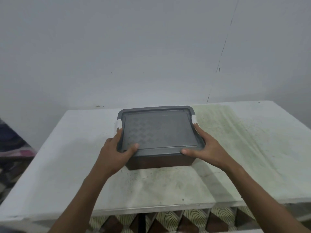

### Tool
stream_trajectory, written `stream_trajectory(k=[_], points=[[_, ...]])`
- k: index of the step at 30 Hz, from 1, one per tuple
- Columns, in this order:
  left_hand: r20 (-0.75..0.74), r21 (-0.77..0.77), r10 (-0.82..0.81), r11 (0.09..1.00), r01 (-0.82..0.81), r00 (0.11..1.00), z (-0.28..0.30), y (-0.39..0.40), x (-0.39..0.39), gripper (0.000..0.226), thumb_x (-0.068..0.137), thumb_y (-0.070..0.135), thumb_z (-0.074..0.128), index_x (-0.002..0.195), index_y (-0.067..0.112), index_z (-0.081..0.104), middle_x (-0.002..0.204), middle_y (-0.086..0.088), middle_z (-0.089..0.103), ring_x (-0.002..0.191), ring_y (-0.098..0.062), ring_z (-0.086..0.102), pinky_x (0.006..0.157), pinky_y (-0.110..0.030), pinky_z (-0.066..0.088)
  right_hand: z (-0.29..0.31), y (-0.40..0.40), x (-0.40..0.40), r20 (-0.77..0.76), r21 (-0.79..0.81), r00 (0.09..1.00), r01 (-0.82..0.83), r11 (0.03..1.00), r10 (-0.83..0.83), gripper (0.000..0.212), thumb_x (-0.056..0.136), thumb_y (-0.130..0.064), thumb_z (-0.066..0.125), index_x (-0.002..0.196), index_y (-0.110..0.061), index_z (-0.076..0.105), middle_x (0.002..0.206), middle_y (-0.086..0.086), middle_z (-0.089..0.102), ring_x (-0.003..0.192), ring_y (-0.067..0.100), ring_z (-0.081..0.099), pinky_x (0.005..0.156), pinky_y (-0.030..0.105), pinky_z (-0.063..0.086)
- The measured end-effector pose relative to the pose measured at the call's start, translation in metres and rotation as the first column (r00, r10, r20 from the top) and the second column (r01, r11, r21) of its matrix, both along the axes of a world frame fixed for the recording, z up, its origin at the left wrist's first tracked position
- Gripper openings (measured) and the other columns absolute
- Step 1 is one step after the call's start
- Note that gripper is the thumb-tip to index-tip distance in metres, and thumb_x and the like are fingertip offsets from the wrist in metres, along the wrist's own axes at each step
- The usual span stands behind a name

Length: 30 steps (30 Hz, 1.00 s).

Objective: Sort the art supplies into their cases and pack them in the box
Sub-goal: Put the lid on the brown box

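The dark brown plastic box w/ grey patterned lid stands mid on the white-covered table. Left hand & right hand grip the lid edges, thumbs on top. Probably last step: press lid shut evenly.

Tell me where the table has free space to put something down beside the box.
Bare cloth lies left of the box to the table edge, right of it across the green-stained patch, and in front, between the forearms. Both hands crowd the box's sides.
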<state>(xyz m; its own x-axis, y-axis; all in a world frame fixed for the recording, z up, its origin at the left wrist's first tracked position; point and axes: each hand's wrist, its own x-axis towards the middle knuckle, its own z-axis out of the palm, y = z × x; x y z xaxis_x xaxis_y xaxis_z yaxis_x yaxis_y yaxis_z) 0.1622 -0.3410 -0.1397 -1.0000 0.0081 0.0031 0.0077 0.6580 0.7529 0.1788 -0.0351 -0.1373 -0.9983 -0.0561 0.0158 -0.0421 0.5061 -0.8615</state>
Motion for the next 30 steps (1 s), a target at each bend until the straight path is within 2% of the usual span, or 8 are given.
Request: stream_trajectory(k=[2,4,9,15,17,21,26,30], points=[[0.001,-0.003,-0.043,0.999,0.043,0.999,-0.003,-0.004,-0.005,0.094,0.07,0.074,0.057,0.147,0.041,0.016,0.136,0.001,0.042,0.122,-0.023,0.046,0.096,-0.038,0.046,0.0,-0.001,-0.005,-0.002,0.032,1.0,0.008,0.999,-0.008,0.097,0.059,-0.049,0.082,0.139,-0.044,0.027,0.12,-0.037,0.038,0.103,-0.011,0.048,0.082,0.001,0.041],[0.007,-0.018,-0.103,0.994,0.104,0.995,-0.007,-0.011,-0.016,0.105,0.058,0.086,0.057,0.145,0.045,0.015,0.132,0.004,0.043,0.117,-0.02,0.049,0.094,-0.038,0.051,-0.002,-0.002,-0.013,0.0,0.06,1.0,0.028,0.998,-0.028,0.105,0.058,-0.051,0.082,0.146,-0.036,0.027,0.13,-0.025,0.039,0.113,0.0,0.045,0.095,0.017,0.04],[-0.004,0.013,-0.131,0.991,0.131,0.991,-0.002,-0.011,-0.051,0.107,0.051,0.079,0.069,0.14,0.043,0.023,0.124,0.01,0.044,0.108,-0.013,0.05,0.088,-0.033,0.052,-0.002,-0.003,-0.05,-0.012,0.077,1.0,0.014,0.997,-0.013,0.112,0.054,-0.058,0.083,0.148,-0.033,0.027,0.139,-0.016,0.038,0.121,0.009,0.043,0.103,0.032,0.041],[-0.053,0.083,-0.133,0.987,0.137,0.99,0.01,-0.009,-0.105,0.092,0.057,0.068,0.077,0.135,0.036,0.037,0.114,0.012,0.057,0.096,-0.007,0.059,0.063,-0.008,0.049,0.005,-0.011,-0.111,-0.036,0.059,0.999,0.016,0.998,-0.014,0.102,0.063,-0.045,0.084,0.147,-0.027,0.028,0.126,-0.015,0.041,0.113,0.008,0.044,0.096,0.023,0.04],[-0.052,0.082,-0.116,0.989,0.12,0.992,0.014,-0.008,-0.12,0.09,0.061,0.064,0.077,0.136,0.036,0.038,0.114,0.014,0.056,0.094,-0.003,0.057,0.066,-0.008,0.047,0.006,-0.012,-0.131,-0.036,0.053,0.999,0.019,0.998,-0.018,0.102,0.063,-0.046,0.084,0.147,-0.028,0.029,0.126,-0.015,0.041,0.113,0.008,0.044,0.094,0.021,0.038],[-0.025,0.087,-0.063,0.994,0.065,0.998,0.019,-0.004,-0.144,0.098,0.066,0.06,0.075,0.147,0.029,0.028,0.12,0.016,0.043,0.105,-0.008,0.047,0.089,-0.022,0.042,0.003,-0.011,-0.164,-0.009,0.025,0.999,0.033,0.999,-0.032,0.109,0.057,-0.054,0.084,0.147,-0.03,0.027,0.135,-0.014,0.041,0.117,0.008,0.044,0.101,0.026,0.039],[-0.019,0.12,-0.021,0.992,0.023,1.0,0.018,-0.001,-0.159,0.098,0.069,0.055,0.076,0.148,0.026,0.026,0.122,0.013,0.039,0.107,-0.007,0.041,0.091,-0.023,0.039,0.0,-0.008,-0.188,-0.013,0.016,1.0,0.013,1.0,-0.013,0.106,0.057,-0.055,0.084,0.145,-0.033,0.03,0.13,-0.016,0.043,0.118,0.009,0.047,0.098,0.022,0.04],[-0.028,0.137,-0.024,0.99,0.027,0.999,0.021,-0.002,-0.169,0.094,0.07,0.052,0.077,0.147,0.027,0.029,0.118,0.016,0.039,0.105,-0.006,0.042,0.087,-0.018,0.035,-0.003,-0.008,-0.201,-0.012,0.024,1.0,0.013,1.0,-0.012,0.114,0.051,-0.064,0.083,0.146,-0.032,0.029,0.136,-0.014,0.044,0.121,0.011,0.047,0.104,0.029,0.042]])
